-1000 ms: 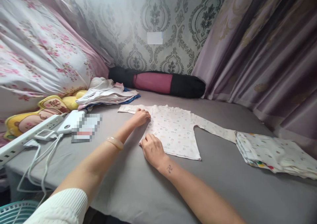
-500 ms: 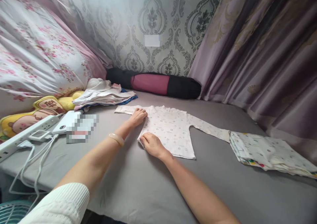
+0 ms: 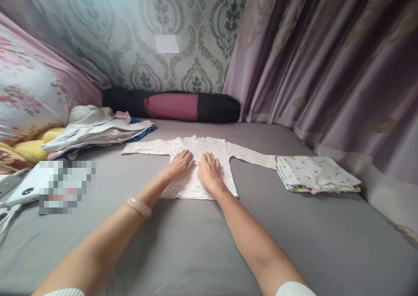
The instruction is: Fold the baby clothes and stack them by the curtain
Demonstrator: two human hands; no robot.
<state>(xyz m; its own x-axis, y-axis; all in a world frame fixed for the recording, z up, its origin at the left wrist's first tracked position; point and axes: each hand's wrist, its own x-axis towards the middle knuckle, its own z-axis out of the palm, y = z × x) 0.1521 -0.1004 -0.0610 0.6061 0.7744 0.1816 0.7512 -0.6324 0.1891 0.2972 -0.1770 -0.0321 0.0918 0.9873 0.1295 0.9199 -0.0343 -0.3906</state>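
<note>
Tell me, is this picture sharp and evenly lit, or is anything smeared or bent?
Head view: soft, even light, no glare; the hands and little shirt look sharp; a patch at left is pixelated; the curtain and wall lean and stretch toward the edges.

Pixel-blurred patch (image 3: 65, 186) near left hides whatever sits beside the white device (image 3: 24, 190); device itself cut by the left edge. Shirt (image 3: 196, 150) middle is covered by left hand (image 3: 179, 164) and right hand (image 3: 209, 170). Right sleeve end vanishes under folded stack (image 3: 315, 173). Yellow plush (image 3: 31, 144) mostly out of frame left.
</note>
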